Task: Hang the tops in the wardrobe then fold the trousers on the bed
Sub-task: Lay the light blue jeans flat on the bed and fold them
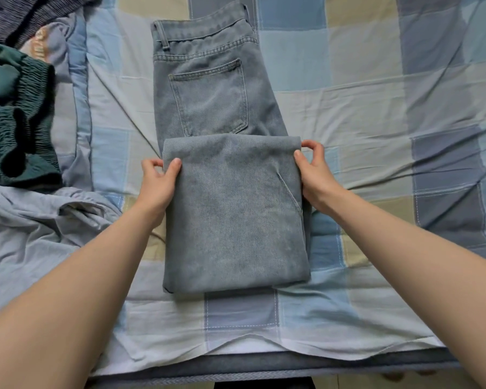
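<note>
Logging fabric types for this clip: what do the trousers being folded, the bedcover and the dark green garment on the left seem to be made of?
Trousers: faded grey-blue denim, going by the twill grain, contrast stitching and patch pocket. Bedcover: thin woven check in blue, grey and beige, probably cotton, matte and creased. Green garment: soft matte cloth with shirred elastic bands; fibre unclear.

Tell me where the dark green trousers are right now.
In the head view, the dark green trousers lie bunched at the bed's left edge, left of the jeans, above a pale blue garment.

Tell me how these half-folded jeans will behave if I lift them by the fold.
The jeans look like thick denim, so probably heavy for cloth. Likely floppy: the unheld waistband end would hang. Both hands pinch the edges, which should keep layers together.
</note>
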`<state>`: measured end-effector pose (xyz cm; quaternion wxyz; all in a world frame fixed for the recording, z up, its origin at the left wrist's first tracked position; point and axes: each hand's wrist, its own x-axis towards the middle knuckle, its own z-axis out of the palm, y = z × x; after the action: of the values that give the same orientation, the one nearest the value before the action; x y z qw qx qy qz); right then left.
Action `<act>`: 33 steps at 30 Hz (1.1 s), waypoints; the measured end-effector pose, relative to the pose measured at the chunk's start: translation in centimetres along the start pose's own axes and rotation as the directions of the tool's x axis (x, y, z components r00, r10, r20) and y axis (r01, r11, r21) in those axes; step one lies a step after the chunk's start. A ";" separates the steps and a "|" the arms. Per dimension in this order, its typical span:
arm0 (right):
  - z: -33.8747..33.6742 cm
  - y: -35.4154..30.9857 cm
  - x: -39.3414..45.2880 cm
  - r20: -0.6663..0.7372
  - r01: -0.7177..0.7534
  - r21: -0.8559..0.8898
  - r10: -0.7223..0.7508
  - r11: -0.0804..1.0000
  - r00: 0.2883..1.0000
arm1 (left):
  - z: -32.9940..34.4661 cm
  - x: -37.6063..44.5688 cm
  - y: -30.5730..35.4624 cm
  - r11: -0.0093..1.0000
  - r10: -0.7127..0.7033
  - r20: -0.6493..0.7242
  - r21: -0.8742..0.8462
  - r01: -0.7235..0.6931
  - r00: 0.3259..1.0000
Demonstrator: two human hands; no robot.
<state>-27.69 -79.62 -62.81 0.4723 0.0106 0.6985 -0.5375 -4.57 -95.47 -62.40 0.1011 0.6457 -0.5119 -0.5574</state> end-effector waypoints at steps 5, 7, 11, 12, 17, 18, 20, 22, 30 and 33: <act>-2.1 2.6 -2.9 0.139 -0.288 -0.159 0.311 0.944 0.940 | -2.2 -4.3 -4.0 0.965 -0.261 0.339 0.065 0.254 0.904; -2.8 3.3 -4.4 0.244 -0.276 -0.355 0.374 0.893 0.895 | -2.6 -6.5 -6.1 0.956 -0.285 0.367 0.044 0.290 0.885; -3.1 2.9 -7.0 0.308 -0.246 -0.303 0.339 0.921 0.889 | -3.3 -9.2 -7.1 0.946 -0.286 0.287 -0.071 0.318 0.914; -3.4 2.8 -7.8 0.317 -0.261 -0.272 0.343 0.926 0.884 | -3.7 -10.1 -6.8 0.940 -0.295 0.315 -0.076 0.333 0.902; -5.5 3.5 -11.3 0.321 -0.430 -0.253 0.495 0.867 0.808 | -6.2 -14.2 -6.2 0.860 -0.416 0.566 -0.009 0.510 0.711; -5.7 3.7 -11.7 0.331 -0.468 -0.272 0.539 0.841 0.775 | -6.2 -14.2 -6.1 0.851 -0.432 0.580 0.009 0.525 0.691; -5.7 3.8 -11.8 0.313 -0.504 -0.307 0.586 0.807 0.747 | -5.7 -13.4 -5.7 0.873 -0.433 0.542 0.055 0.484 0.720; -5.3 3.6 -10.3 0.192 -0.458 -0.350 0.542 0.817 0.818 | -5.2 -11.5 -5.2 0.916 -0.380 0.456 0.065 0.396 0.805; -2.9 1.9 -6.1 -0.061 -0.329 -0.510 0.348 0.795 0.936 | -2.4 -5.8 -3.3 0.930 -0.351 0.238 -0.024 0.367 0.906; -2.5 2.3 -6.1 -0.068 -0.295 -0.470 0.299 0.832 0.952 | -2.0 -5.9 -3.0 0.915 -0.359 0.243 -0.101 0.392 0.901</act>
<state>-24.71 -73.73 -60.48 0.5409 0.0007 0.7965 -0.2702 -0.40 -90.41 -60.12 -0.0181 0.6577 -0.3432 -0.6703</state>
